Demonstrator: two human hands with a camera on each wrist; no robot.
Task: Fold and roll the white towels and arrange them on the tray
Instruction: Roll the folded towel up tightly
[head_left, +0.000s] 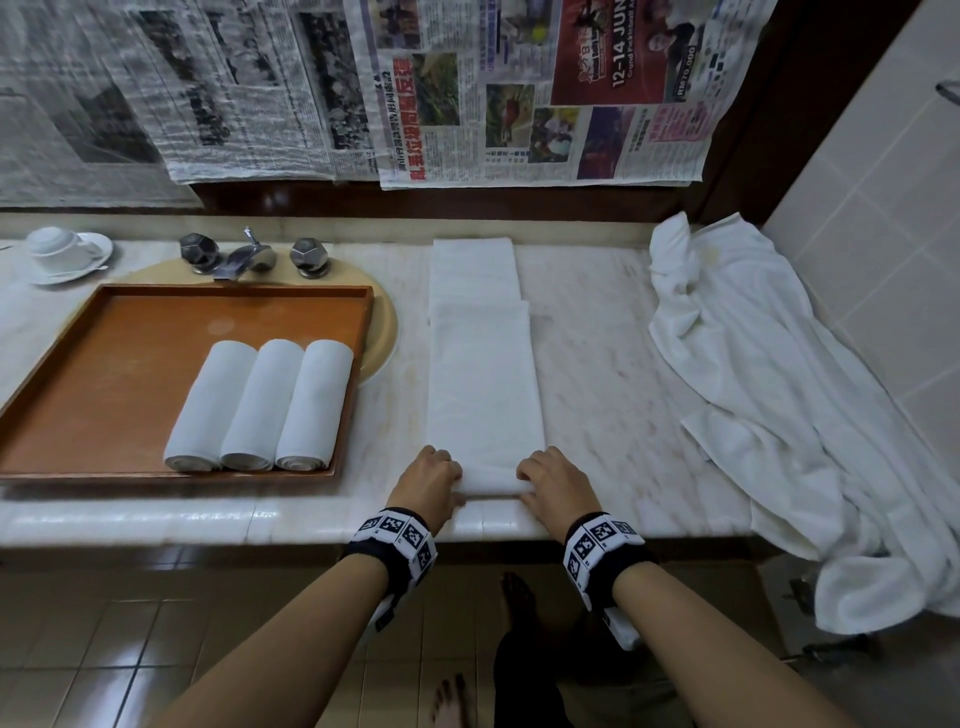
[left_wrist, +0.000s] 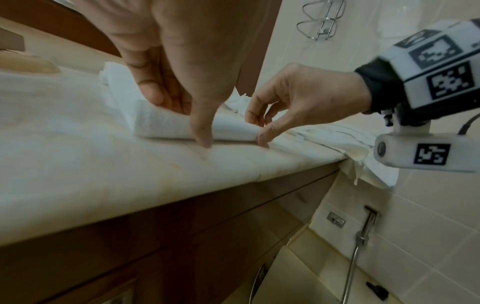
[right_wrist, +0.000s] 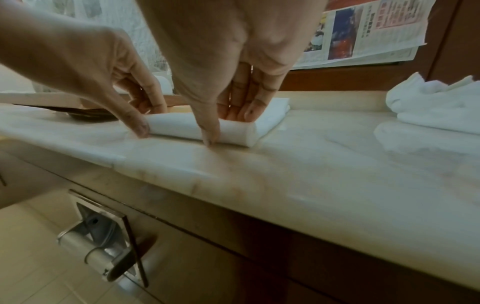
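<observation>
Head view shows the left hand (head_left: 430, 480) and right hand (head_left: 553, 480) apparently pinching the towel (head_left: 485, 374)'s first turn (thumbs behind); roll evenly, keeping both ends level.

Your folded white towel (head_left: 483, 364) lies lengthwise on the counter (head_left: 597, 364), its near end curled into a roll at the front edge. 3 rolled towels (head_left: 262, 408) sit side by side in the tray's (head_left: 104, 374) front right corner.

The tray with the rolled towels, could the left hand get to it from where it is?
Probably yes. The left hand is busy gripping the folded towel, but the tray lies just to its left on the same counter, with nothing standing between them.
</observation>
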